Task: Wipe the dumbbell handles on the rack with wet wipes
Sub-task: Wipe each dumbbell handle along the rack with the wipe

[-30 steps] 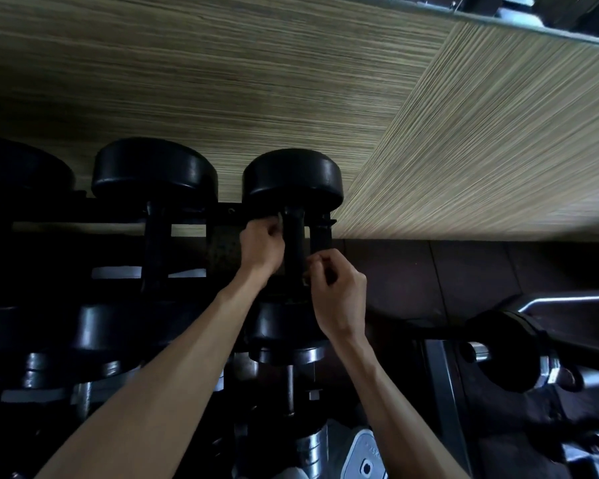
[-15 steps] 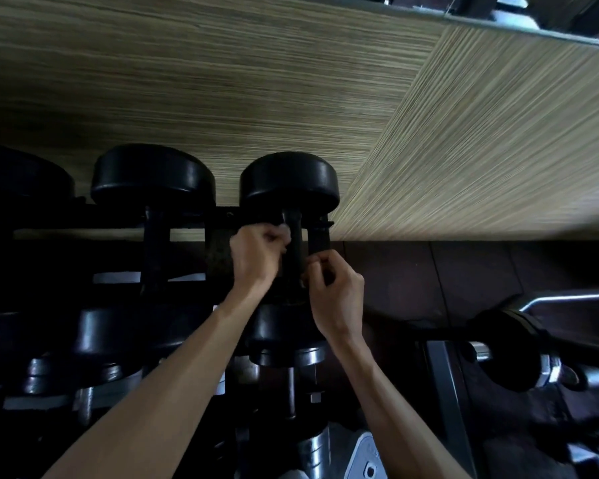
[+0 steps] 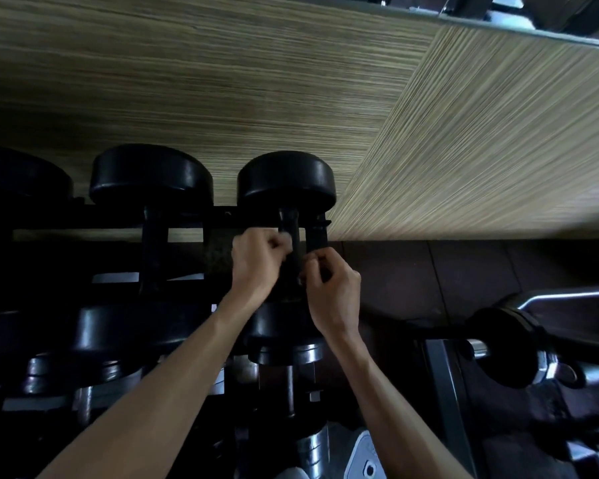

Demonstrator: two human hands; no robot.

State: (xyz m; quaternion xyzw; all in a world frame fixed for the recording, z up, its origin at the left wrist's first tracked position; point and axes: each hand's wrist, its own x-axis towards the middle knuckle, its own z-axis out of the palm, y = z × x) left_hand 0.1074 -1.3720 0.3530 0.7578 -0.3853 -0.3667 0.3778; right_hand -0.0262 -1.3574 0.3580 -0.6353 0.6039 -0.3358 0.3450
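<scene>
Dumbbell handles are lying across the black rack (image 3: pixel 222 216) under a striped wood-grain wall (image 3: pixel 256 81). Going from the left, a dark dumbbell head (image 3: pixel 18 178) is sitting at the rack's left edge, and the next dumbbell (image 3: pixel 151 178) is resting beside it with its handle (image 3: pixel 154 250) bare and untouched. At the rack's right end, the last dumbbell (image 3: pixel 286 181) is getting the attention: the left hand (image 3: pixel 255 261) is curling at the left side of its handle (image 3: pixel 293 243), pinching something pale that is too blurred to name, while the right hand (image 3: pixel 332 292) is pinching at the handle's right side, close to the left but apart from it. Further right, off the rack, a chrome-ended weight (image 3: pixel 509 347) is lying over the dark floor (image 3: pixel 464 267).
</scene>
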